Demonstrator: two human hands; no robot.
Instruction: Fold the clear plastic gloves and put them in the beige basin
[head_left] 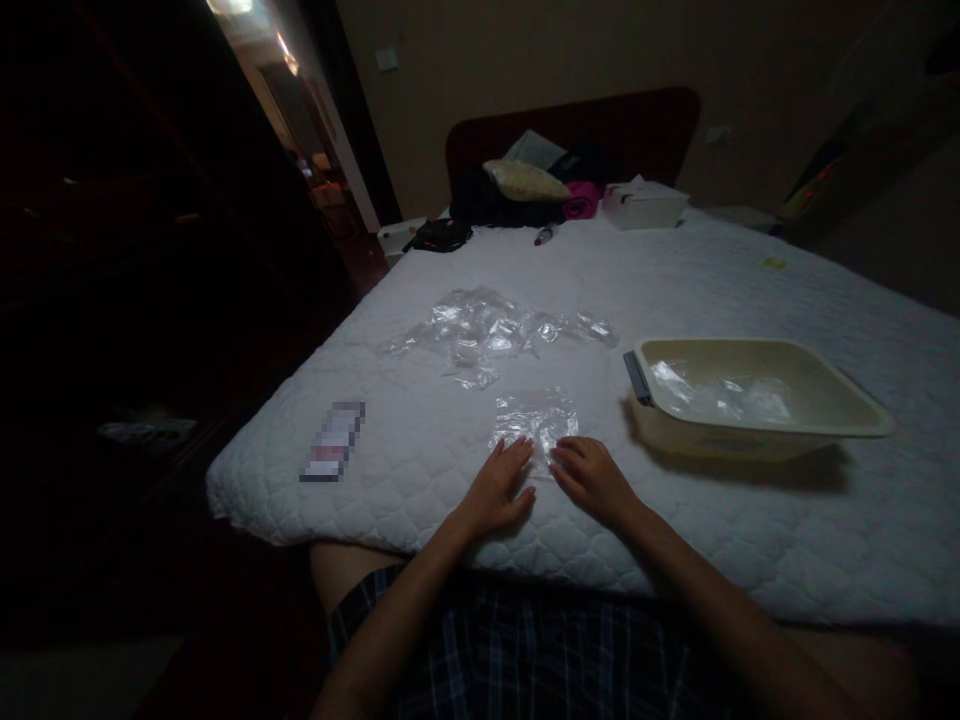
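Note:
A clear plastic bag [536,410] lies spread on the white quilted bed cover in front of me. My left hand [501,488] rests on its near left part, fingers stretched out and flat. On the near right part lies my right hand [592,475], its fingers also extended against the plastic. Both palms face down, with a small gap between them. Beyond the bag is a loose heap of crumpled clear plastic bags [487,325]. To the right stands a cream plastic basin [757,440] with a grey handle; more clear plastic bags [720,395] lie inside it.
A blurred-out flat object [334,442] lies on the bed cover [420,450] at left. Toward the headboard [645,125] are a white box [645,205], a pink roll [581,200], a yellowish bag [525,182] and dark cloth. The bed's left edge drops to a dark floor.

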